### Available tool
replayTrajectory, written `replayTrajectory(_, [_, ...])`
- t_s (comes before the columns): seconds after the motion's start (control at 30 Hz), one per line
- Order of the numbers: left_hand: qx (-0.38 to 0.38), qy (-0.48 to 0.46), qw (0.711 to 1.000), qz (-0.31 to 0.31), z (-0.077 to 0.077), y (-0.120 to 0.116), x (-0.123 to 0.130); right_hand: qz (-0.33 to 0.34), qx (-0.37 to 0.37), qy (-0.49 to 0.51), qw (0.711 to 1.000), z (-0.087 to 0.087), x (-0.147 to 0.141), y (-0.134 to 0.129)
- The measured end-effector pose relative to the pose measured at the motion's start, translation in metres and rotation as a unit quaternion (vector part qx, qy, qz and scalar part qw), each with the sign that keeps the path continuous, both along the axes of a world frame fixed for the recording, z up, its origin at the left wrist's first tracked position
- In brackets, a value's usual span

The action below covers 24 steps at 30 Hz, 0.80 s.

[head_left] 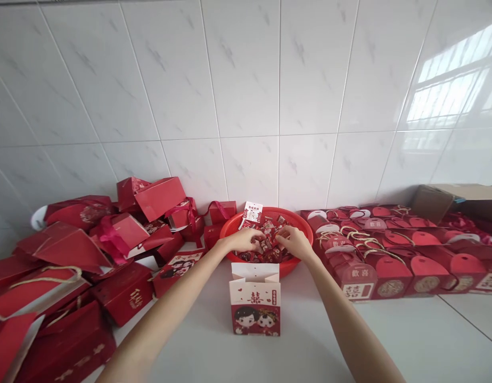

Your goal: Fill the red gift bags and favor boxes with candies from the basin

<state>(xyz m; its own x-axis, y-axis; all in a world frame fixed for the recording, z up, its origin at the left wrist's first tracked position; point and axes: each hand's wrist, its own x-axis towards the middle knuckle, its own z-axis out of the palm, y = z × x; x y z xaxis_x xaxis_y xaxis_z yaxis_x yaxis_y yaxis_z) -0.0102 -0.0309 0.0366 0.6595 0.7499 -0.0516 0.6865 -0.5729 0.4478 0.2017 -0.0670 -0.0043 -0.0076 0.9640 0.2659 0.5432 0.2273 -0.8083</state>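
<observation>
Both hands are inside a red plastic basket (307, 227) of small wrapped candies (270, 256). My left hand (246, 240) curls its fingers over the candies on the left side; what is in them, if anything, is hidden. On the right side, my right hand (293, 239) pinches at a wrapped candy, its fingertips partly hidden. In front of the basket, between my forearms, a red and white gift box (255, 311) stands upright with its top flaps open and two cartoon figures on its front. A white and red printed card (252, 214) leans at the basket's back left.
A loose heap of red gift boxes (122, 292), some with ribbons or cord handles, covers the left side. Rows of upright red boxes (390, 274) stand closely packed on the right. Behind them is an open cardboard carton (437, 202). A tiled wall (249, 96) bounds the back.
</observation>
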Motion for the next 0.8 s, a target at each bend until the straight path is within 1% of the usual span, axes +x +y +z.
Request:
replayTrajectory(0.03, [-0.011, 0.056, 0.998, -0.014, -0.006, 0.009, 0.008, 0.000, 0.003, -0.002, 1.000, 0.001, 0.000, -0.002])
replayTrajectory(0.1, [-0.011, 0.152, 0.988, -0.010, -0.015, 0.020, 0.022, 0.004, 0.011, -0.001, 1.000, 0.001, 0.001, -0.003])
replayTrajectory(0.17, [0.007, 0.204, 0.979, 0.004, -0.021, 0.024, 0.029, 0.010, 0.019, 0.006, 1.000, 0.001, 0.001, -0.004])
replayTrajectory(0.27, [0.012, 0.216, 0.976, 0.011, -0.023, 0.024, 0.029, 0.018, 0.024, 0.024, 0.999, 0.000, 0.001, -0.002])
replayTrajectory(0.37, [-0.012, 0.205, 0.979, 0.015, -0.024, 0.023, 0.024, 0.028, 0.023, 0.046, 0.998, -0.002, 0.002, -0.001])
replayTrajectory(0.47, [-0.029, 0.168, 0.985, 0.020, -0.026, 0.023, 0.018, 0.036, 0.027, 0.074, 0.996, -0.003, 0.002, 0.000])
replayTrajectory(0.57, [-0.042, 0.098, 0.994, 0.031, -0.028, 0.026, 0.014, 0.040, 0.032, 0.107, 0.993, -0.003, 0.003, 0.000])
replayTrajectory(0.67, [-0.066, -0.006, 0.997, 0.044, -0.029, 0.029, 0.012, 0.041, 0.037, 0.141, 0.988, -0.002, 0.003, 0.000])
replayTrajectory(0.8, [-0.083, -0.156, 0.983, 0.050, -0.029, 0.033, 0.010, 0.035, 0.042, 0.172, 0.984, 0.000, 0.004, 0.000])
